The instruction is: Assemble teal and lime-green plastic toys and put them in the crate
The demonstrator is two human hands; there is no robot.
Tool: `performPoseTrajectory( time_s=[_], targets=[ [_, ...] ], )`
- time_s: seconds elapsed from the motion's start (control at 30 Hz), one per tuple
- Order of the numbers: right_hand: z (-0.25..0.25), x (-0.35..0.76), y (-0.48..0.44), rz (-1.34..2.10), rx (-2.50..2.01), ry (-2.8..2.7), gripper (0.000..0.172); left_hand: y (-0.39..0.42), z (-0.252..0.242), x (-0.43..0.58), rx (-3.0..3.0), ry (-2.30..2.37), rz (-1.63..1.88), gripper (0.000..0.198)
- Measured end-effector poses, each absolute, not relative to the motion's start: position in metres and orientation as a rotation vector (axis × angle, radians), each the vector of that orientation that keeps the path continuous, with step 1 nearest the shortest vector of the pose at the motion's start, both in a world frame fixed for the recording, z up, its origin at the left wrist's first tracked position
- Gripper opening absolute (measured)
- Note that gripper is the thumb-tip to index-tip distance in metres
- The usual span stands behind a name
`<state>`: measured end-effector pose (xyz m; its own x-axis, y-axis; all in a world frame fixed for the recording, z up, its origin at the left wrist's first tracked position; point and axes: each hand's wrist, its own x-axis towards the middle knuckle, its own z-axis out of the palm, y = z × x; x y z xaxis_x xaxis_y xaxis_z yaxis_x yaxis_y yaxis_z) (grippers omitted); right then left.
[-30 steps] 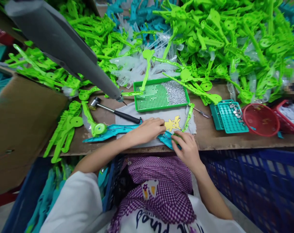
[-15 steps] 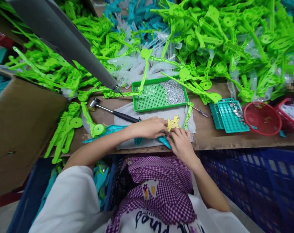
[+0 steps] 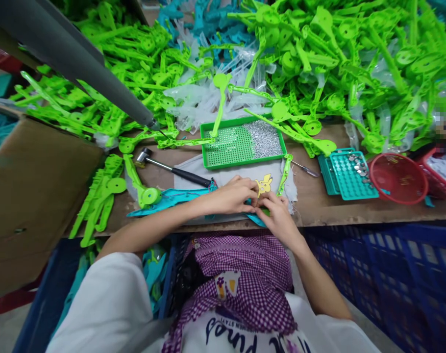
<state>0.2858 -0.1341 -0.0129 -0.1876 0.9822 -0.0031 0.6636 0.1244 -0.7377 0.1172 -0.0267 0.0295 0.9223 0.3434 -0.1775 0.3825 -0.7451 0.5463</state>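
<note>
A long teal plastic part (image 3: 182,197) lies across the grey cloth (image 3: 223,175), passing under my left forearm. My left hand (image 3: 236,195) is closed with its fingertips pinched together near the part's right end. My right hand (image 3: 278,214) meets it there, fingers bent and closed over that same end (image 3: 257,219). A bit of green shows beneath the right fingers. What exactly the fingertips grip is hidden. Just beyond the hands is a yellow cartoon figure (image 3: 265,185) on the cloth. A hammer (image 3: 186,175) with a black handle rests behind my left wrist.
A green tray (image 3: 226,159) of small metal pieces stands behind the cloth. A grey powered driver (image 3: 135,105) hangs from the upper left. Green parts (image 3: 318,73) are heaped at the back. Right are a screwdriver (image 3: 307,169), teal tray (image 3: 351,179) and red bowl (image 3: 397,179).
The hanging driver has swung up and left. The teal part has turned slightly under my forearm. My right fingers have shifted a little, baring a bit of green.
</note>
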Motion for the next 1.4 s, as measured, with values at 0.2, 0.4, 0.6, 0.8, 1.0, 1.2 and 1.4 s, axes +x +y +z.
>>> performPoseTrajectory(
  time_s=[0.2,0.4,0.6,0.8,1.0,1.2,1.4],
  targets=[
    [-0.008,0.297,-0.132,0.902,-1.514,-1.931,0.020,-0.040,0.021,0.116,2.548,0.551,-0.013,0.020],
    [-0.008,0.330,-0.124,0.674,-1.546,-2.017,0.033,-0.041,0.011,0.113,2.538,0.545,0.062,0.016],
    [-0.018,0.343,-0.126,0.403,-1.667,-2.197,0.031,-0.045,0.002,0.108,2.532,0.605,0.108,0.017],
    [-0.022,0.343,-0.133,0.390,-1.687,-2.184,0.034,-0.047,-0.002,0.108,2.508,0.657,0.148,0.020],
    [-0.017,0.337,-0.138,0.496,-1.777,-2.145,0.042,-0.045,-0.001,0.106,2.391,0.657,0.211,0.017],
    [-0.013,0.322,-0.135,0.514,-1.852,-2.001,0.041,-0.045,-0.008,0.099,2.304,0.565,0.385,0.018],
    [-0.018,0.321,-0.136,0.485,-1.845,-2.011,0.038,-0.055,-0.006,0.093,2.741,0.480,0.377,0.027]
  ],
)
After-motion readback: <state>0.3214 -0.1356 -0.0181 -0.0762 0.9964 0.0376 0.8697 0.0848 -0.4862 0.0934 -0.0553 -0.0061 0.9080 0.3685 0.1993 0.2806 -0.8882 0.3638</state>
